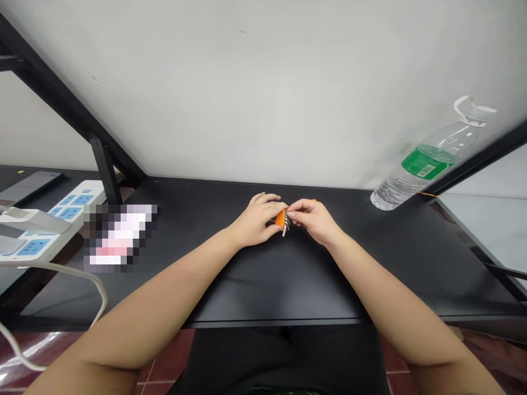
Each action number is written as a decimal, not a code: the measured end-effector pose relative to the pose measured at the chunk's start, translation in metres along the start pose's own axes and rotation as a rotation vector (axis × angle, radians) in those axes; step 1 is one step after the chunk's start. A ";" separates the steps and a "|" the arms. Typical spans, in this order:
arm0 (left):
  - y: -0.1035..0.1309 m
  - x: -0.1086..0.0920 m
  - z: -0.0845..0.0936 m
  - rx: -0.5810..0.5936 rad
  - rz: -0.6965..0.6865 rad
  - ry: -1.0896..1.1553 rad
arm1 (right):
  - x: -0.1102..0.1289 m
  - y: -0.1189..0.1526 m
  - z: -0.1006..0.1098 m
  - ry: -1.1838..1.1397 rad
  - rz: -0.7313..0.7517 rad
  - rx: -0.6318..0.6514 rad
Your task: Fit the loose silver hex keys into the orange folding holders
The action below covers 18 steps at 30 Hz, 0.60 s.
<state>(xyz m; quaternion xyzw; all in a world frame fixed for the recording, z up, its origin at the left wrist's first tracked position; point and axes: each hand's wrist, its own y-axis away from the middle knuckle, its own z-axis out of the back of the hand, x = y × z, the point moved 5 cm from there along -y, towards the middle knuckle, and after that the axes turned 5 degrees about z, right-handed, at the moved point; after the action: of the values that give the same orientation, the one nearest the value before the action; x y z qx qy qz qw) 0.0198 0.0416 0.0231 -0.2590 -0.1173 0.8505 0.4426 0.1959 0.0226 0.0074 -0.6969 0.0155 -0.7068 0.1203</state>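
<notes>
Near the middle of the black table, my left hand (259, 220) grips an orange holder (280, 218) between thumb and fingers. Silver metal rods that look like hex keys stick out of its right side, one pointing down toward me. My right hand (315, 220) pinches at the upper end of these hex keys (286, 219), its thumb and forefinger together and touching them. Just behind the right hand a small bit of orange shows; what it belongs to is hidden.
A clear water bottle (428, 159) with a green label stands at the back right. On the left lie a blurred-out phone-like object (121, 233) and a white power strip (93, 192) with plugs and a cable (96, 282). A grey wall (255, 99) rises behind the table (280, 291).
</notes>
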 end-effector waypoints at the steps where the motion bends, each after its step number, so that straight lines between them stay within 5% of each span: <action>1: 0.000 0.000 0.001 -0.013 -0.003 0.014 | -0.003 0.000 -0.001 -0.049 -0.031 0.006; 5: -0.001 0.000 0.004 -0.051 -0.024 0.054 | -0.003 -0.002 0.008 0.000 -0.039 0.001; 9: -0.002 0.008 0.001 -0.036 0.021 0.044 | 0.011 -0.004 0.036 0.705 0.116 -0.100; 12: -0.003 0.015 -0.001 -0.035 0.069 0.026 | 0.009 -0.005 0.038 1.116 0.118 -0.025; 18: -0.004 0.016 0.000 -0.031 0.080 0.001 | -0.003 -0.008 0.021 1.272 0.079 0.039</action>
<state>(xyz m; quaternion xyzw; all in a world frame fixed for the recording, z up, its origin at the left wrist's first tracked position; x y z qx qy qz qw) 0.0152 0.0565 0.0192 -0.2706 -0.1200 0.8655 0.4042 0.2158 0.0345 0.0062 -0.1374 0.0970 -0.9776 0.1262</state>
